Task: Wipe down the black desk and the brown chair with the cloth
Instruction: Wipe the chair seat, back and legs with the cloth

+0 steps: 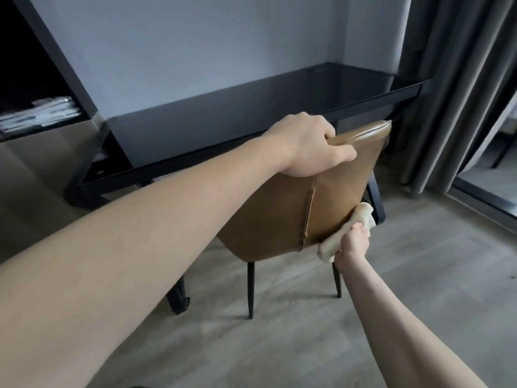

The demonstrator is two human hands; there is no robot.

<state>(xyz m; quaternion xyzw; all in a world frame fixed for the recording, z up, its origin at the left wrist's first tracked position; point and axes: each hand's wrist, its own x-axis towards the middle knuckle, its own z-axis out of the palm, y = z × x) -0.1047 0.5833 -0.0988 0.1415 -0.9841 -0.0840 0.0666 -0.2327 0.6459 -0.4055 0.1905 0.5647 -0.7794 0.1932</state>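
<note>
The left hand (pixel 305 144) grips the top edge of the brown chair (pixel 282 219), fingers curled over it and thumb laid along the back, steadying it. The right hand (pixel 353 243) is closed around the cloth (pixel 347 233), pressing it against the lower right edge of the chair back, which faces the person. The unwiped back lies up and to the left of the cloth. The tabletop (pixel 251 116) stands just beyond the chair.

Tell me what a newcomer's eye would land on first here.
The brown chair in the middle, its back toward the camera, with the left hand gripping its top edge. Low on its right side the right hand presses a pale cloth against the backrest. Behind stands the glossy black desk.
</note>
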